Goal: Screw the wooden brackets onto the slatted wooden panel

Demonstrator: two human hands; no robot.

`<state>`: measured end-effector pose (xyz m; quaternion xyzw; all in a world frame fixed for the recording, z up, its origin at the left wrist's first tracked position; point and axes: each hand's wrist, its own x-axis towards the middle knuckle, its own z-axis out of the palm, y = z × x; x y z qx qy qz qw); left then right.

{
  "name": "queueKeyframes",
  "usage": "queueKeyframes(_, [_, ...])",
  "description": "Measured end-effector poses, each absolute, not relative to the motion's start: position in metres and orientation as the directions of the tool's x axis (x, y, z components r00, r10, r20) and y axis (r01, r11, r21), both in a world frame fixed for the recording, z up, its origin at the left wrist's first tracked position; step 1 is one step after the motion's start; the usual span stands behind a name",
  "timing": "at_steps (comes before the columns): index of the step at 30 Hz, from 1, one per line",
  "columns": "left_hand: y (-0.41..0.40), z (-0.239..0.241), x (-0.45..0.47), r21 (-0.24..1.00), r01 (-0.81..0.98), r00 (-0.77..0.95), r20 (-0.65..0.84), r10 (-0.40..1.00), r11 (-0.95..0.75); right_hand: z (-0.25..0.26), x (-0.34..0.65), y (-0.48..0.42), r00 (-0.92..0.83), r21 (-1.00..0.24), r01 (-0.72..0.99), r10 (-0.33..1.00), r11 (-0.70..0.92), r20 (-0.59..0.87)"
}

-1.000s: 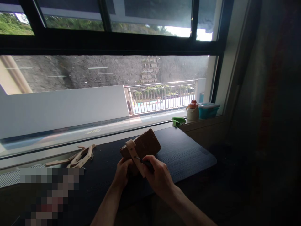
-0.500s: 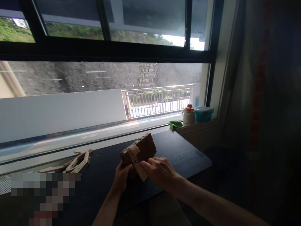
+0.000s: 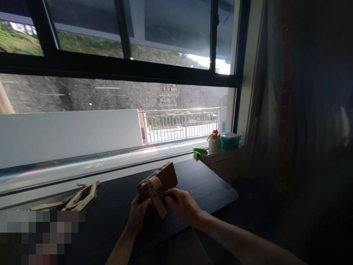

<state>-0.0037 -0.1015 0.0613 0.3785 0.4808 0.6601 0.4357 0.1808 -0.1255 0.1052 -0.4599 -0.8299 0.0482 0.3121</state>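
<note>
Fingers (image 3: 145, 202) of L hand (image 3: 138, 215) clamped on low L end of a rough brown rectangular block (image 3: 167, 178); those of R hand (image 3: 182, 204) curled round a dark-handled, thin metal-shafted tool (image 3: 171, 197), its tip at a flat pale wooden strip (image 3: 159, 208) w/ a curved top. Strip's set against block's near face, both tilted over the black wood-grain tabletop (image 3: 204, 184); can't tell if block's touching it. Block's prob. heavy, stiff, maybe crumbly-edged: hold by broad faces. Strip's prob. light, rigid; steady by long edges.
</note>
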Motion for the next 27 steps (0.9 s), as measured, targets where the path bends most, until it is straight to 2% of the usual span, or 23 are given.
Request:
queueKeyframes(4, [-0.103, 0.065, -0.003, 0.961, -0.228, -0.348, 0.071, 0.935, -0.158, 0.122, 0.183, -0.125, -0.583, -0.176, 0.694, 0.689, 0.698, 0.43])
queueKeyframes(7, [-0.102, 0.066, -0.003, 0.956, -0.242, -0.357, 0.073, 0.931, -0.168, 0.128, 0.177, -0.123, -0.652, -0.114, 0.667, 0.651, 0.736, 0.388])
queueKeyframes(10, [-0.102, 0.065, -0.004, 0.953, -0.247, -0.36, 0.08, 0.93, -0.177, 0.124, 0.171, -0.119, -0.611, -0.168, 0.689, 0.69, 0.705, 0.387])
queueKeyframes(15, [-0.103, 0.065, -0.004, 0.958, -0.216, -0.349, 0.103, 0.931, -0.187, 0.106, 0.168, -0.11, -0.406, -0.396, 0.74, 0.83, 0.544, 0.383])
queueKeyframes(18, [-0.102, 0.064, -0.004, 0.967, -0.181, -0.348, 0.108, 0.931, -0.179, 0.1, 0.171, -0.108, -0.377, -0.456, 0.726, 0.852, 0.515, 0.362])
queueKeyframes(22, [-0.098, 0.058, -0.006, 0.979, -0.146, -0.351, 0.084, 0.932, -0.144, 0.107, 0.177, -0.112, -0.391, -0.41, 0.741, 0.838, 0.531, 0.38])
queueKeyframes(27, [-0.094, 0.053, -0.008, 0.981, -0.122, -0.373, 0.096, 0.923, -0.152, 0.119, 0.181, -0.12, -0.539, -0.275, 0.7, 0.74, 0.659, 0.403])
